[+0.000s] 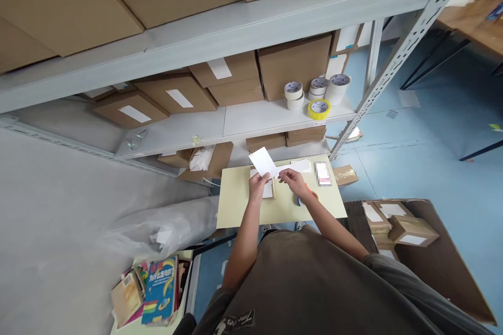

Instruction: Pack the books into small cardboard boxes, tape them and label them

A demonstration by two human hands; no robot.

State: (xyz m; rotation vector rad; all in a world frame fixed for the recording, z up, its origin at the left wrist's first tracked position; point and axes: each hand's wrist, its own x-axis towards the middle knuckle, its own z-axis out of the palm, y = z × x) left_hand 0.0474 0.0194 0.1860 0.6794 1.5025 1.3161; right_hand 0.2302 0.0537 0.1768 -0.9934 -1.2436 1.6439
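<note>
My left hand (258, 184) pinches a white label sheet (262, 161) by its lower edge, above a small pale yellow table (236, 209). Close to that sheet's right side is my right hand (293, 180), its fingers curled and pressed together. Whatever they may hold is too small to make out. Below my left hand lies a small cardboard box (268, 191) with a white surface, partly covered by the hand. White papers (301, 166) rest behind my right hand. An orange and blue object (313, 194), perhaps a tape roll, is partly hidden under my right forearm.
A metal shelf (251, 124) holds cardboard boxes (296, 65), white tape rolls (294, 95) and a yellow tape roll (319, 109). At right stands a large carton (451, 267) with small boxes (413, 230). Books (160, 288) and plastic wrap (173, 222) are at left.
</note>
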